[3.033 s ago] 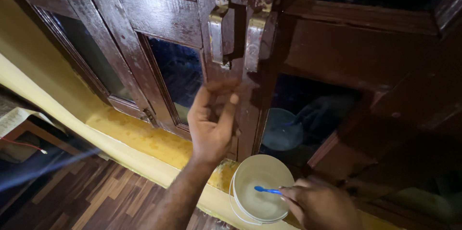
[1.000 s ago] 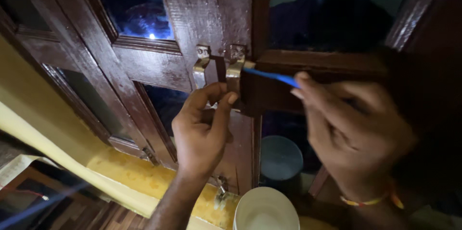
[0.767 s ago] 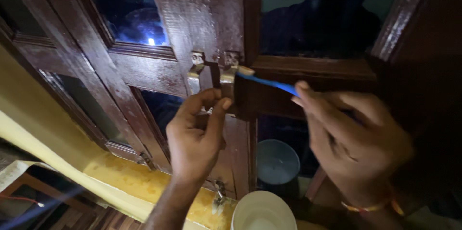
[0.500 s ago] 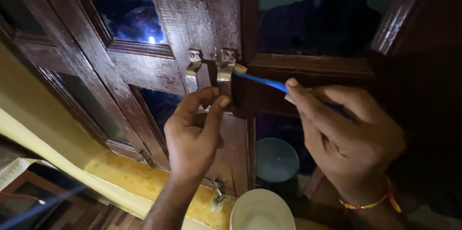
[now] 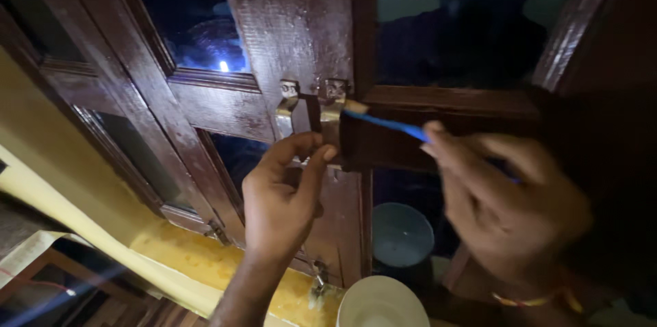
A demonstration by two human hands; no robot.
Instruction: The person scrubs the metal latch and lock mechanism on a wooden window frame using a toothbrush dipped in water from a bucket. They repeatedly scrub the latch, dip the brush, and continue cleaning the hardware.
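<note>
The left hand is raised against the dark brown wooden window frame, its fingers curled and its thumb and forefinger closed on the lower end of the left metal handle. Just to the right of that thumb stands the second metal handle, and the two handles sit side by side where the two shutters meet.

The right hand (blurred, so the fingers are hard to separate) is closed around a blue toothbrush. The brush runs up and to the left from the fingertips, and its pale head touches the top of the right-hand handle, just above and to the right of the left thumb. A thin yellow and red band circles the right wrist.

Between the two hands, the upright wood of the right shutter blocks the lower part of the handles from view. Above the left hand a glass pane shows a small bright reflection. Below and between the hands, behind the lower glass, a blue-grey round bowl shape shows dimly. Beneath the right hand, at the bottom edge, stands a white bucket, only its rim showing. Under the left forearm runs the yellow painted sill, and a small metal latch hangs at the shutter's foot, just left of the bucket.
</note>
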